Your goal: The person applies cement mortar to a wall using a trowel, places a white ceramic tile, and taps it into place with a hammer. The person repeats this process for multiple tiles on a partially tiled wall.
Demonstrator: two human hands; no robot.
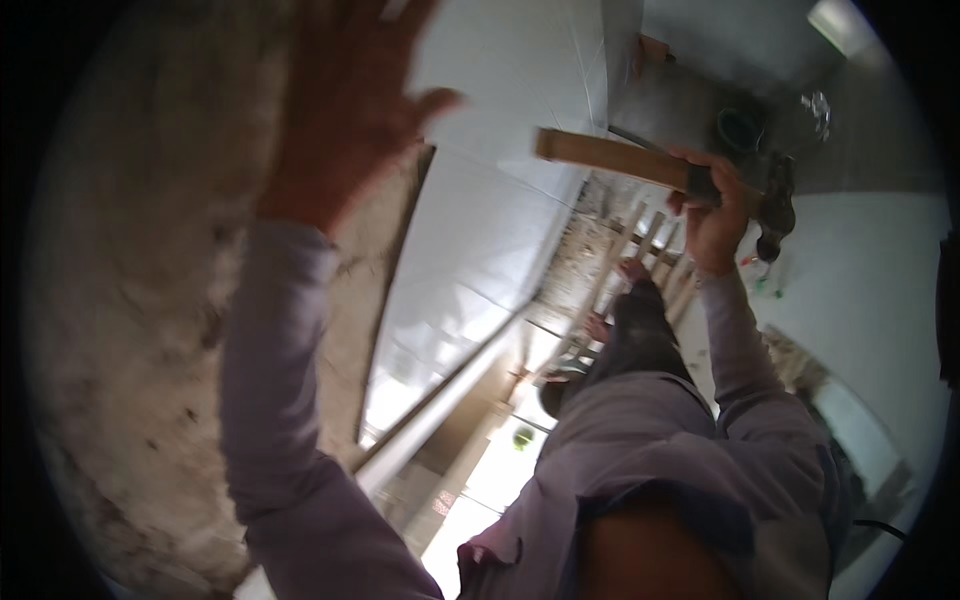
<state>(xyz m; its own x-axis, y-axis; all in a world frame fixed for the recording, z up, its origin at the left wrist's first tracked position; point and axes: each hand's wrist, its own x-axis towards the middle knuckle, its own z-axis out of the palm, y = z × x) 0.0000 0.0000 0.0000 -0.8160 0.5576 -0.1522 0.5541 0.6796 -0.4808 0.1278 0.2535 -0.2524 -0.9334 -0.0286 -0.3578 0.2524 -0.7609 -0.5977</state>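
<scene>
One long-sleeved shirt [625,445], greyish mauve, soft and creased, with dark blue cloth [735,525] showing inside the open neckline; left sleeve [275,370] and right sleeve [740,335] both run full length, with heavy folds near the elbows. One pair of dark trousers [642,335], near black from where I stand. Left hand [345,115], right hand [722,215] and feet [634,270]: bare.
</scene>
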